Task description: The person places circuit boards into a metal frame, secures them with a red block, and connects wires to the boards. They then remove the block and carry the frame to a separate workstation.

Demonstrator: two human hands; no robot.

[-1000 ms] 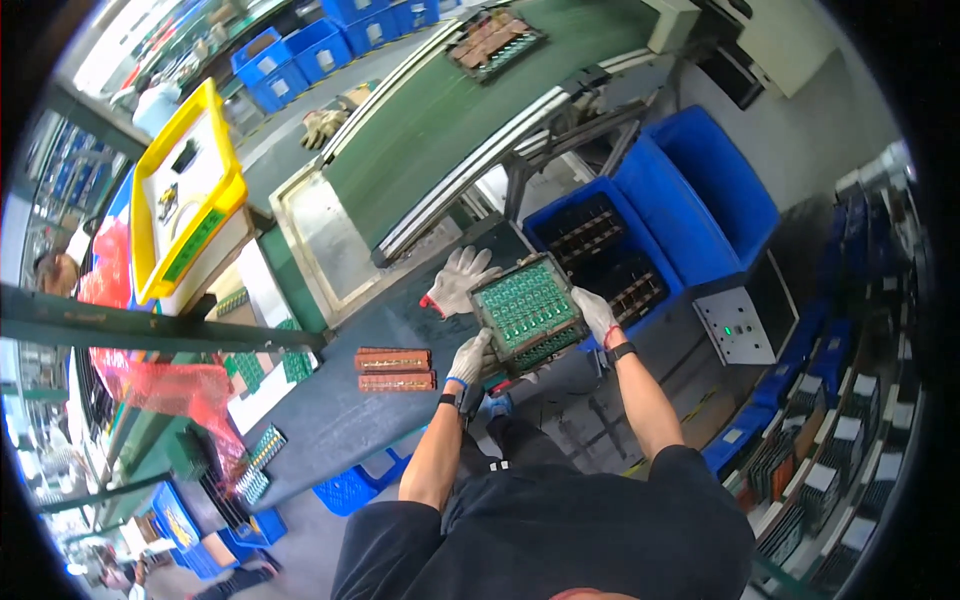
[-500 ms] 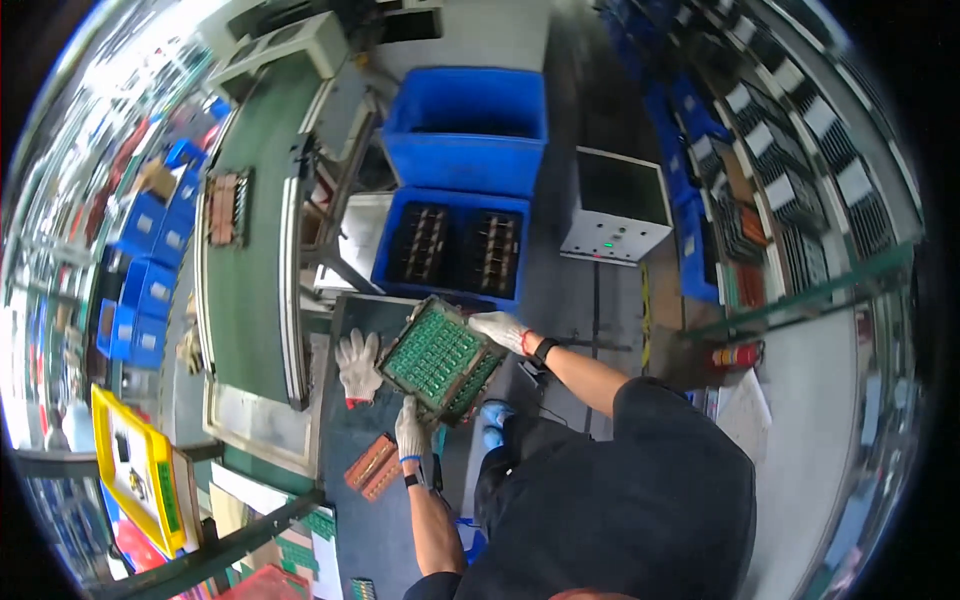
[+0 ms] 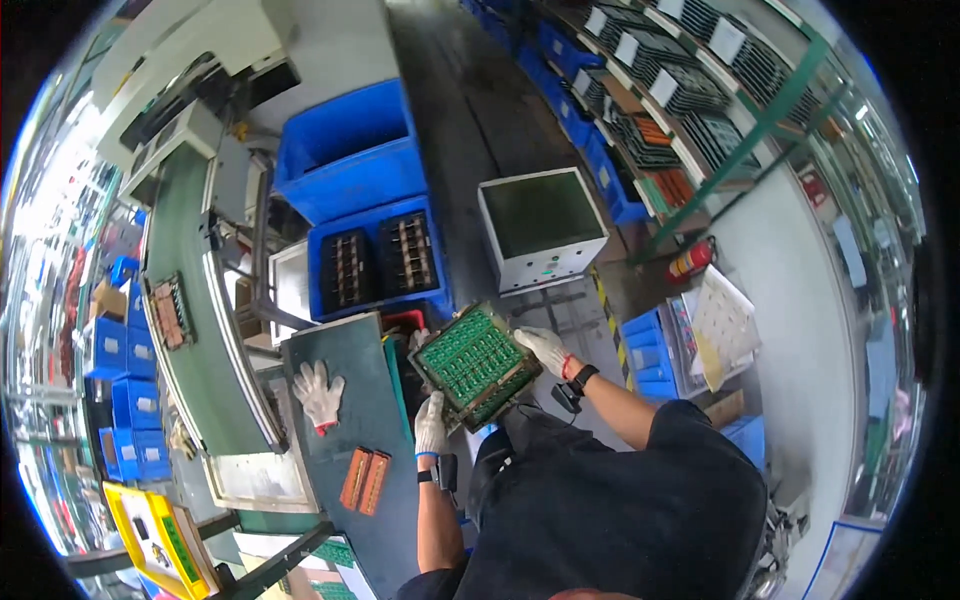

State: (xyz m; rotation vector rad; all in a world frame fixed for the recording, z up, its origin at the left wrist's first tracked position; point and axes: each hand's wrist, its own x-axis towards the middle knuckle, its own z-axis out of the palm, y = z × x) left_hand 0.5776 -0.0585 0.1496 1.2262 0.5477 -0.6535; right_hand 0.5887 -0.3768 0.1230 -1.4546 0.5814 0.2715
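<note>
Between my hands is a framed tray holding a green circuit board (image 3: 468, 352), tilted and raised beside the dark table's right edge. A second green layer shows under its near right side. My left hand (image 3: 431, 424), in a white glove, is closed on the tray's near left corner. At the far right corner my right hand (image 3: 543, 350), gloved too, grips the frame; its thumb side lies along the edge. Parts of the fingers are hidden under the tray. A spare white glove (image 3: 319, 395) lies flat on the table, with two orange-brown strips (image 3: 364, 480) nearer me.
Ahead stand blue bins (image 3: 377, 255), the nearer holding black racks. A white box with a dark top (image 3: 545, 225) is ahead right. To the left runs a green conveyor (image 3: 185, 235) carrying a reddish-brown piece (image 3: 170, 312). Shelves and a fire extinguisher (image 3: 691, 260) stand right.
My view has turned right, so the bins, conveyor and table appear further left. The tray has moved right relative to the table, with both hands keeping hold of it.
</note>
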